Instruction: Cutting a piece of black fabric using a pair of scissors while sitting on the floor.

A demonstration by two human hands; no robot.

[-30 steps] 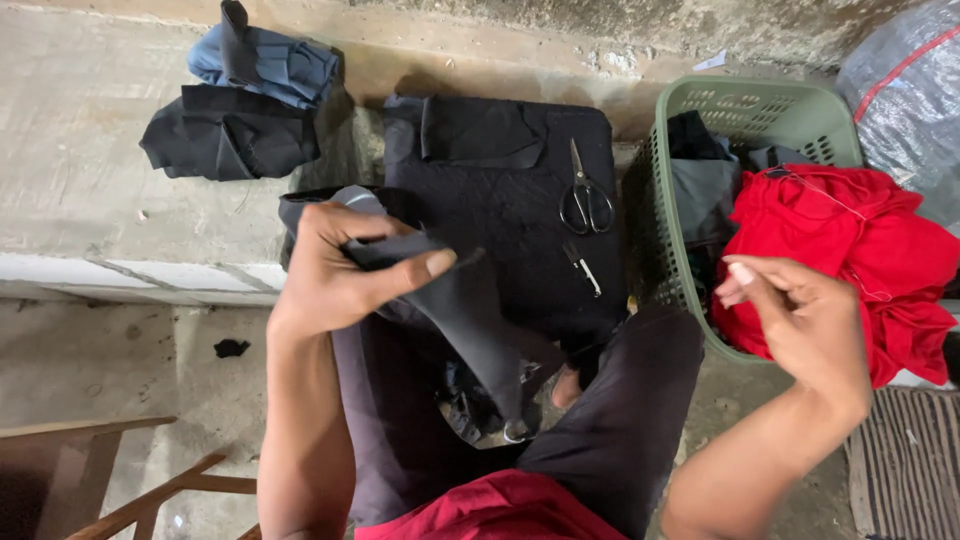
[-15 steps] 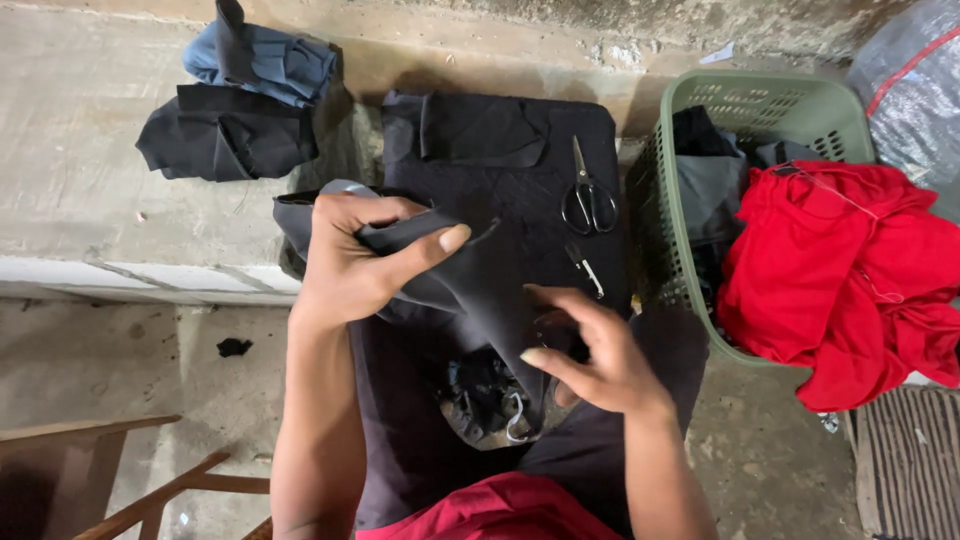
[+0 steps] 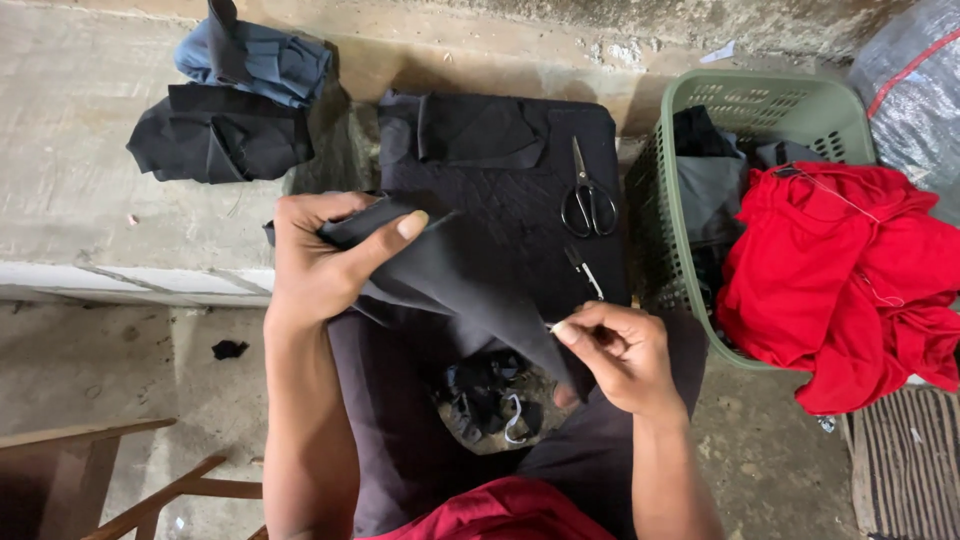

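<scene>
Left hand (image 3: 325,262) gripping folded dark cloth (image 3: 450,275); right hand (image 3: 622,352) pinching its lower edge. Scissors (image 3: 587,200) on black pad (image 3: 500,190), green basket (image 3: 760,95) beside.

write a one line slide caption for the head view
Left hand grips dark cloth; right hand pinches its edge.

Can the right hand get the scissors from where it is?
Probably yes. The scissors lie bare on the black cloth, just beyond the right hand, nothing between them. But that hand is pinching the dark fabric now.
</scene>
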